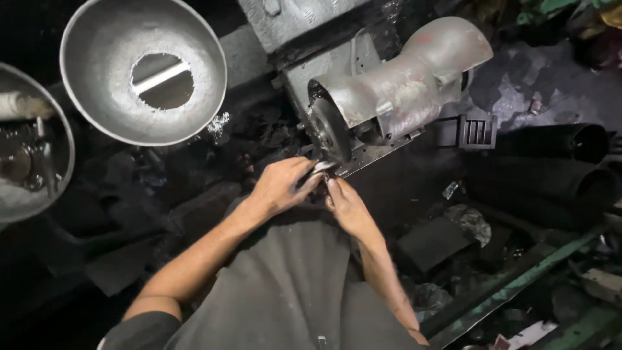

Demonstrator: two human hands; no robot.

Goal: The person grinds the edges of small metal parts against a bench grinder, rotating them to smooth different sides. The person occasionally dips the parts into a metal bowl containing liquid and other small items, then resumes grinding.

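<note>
- Both hands meet just below the grinding wheel [330, 129], pinching a small shiny metal piece [322, 168] against the wheel's lower rim; holding it from two sides looks meant to steady it.
- Left hand [282, 186]: grip clenched on the piece from the left.
- Right hand [346, 206]: fingertips grasping its right end.
- The piece's long axis seems to run left-right, rising slightly rightward; it is mostly hidden.
- Two metal bowls [142, 71] sit well apart, at the left.
</note>
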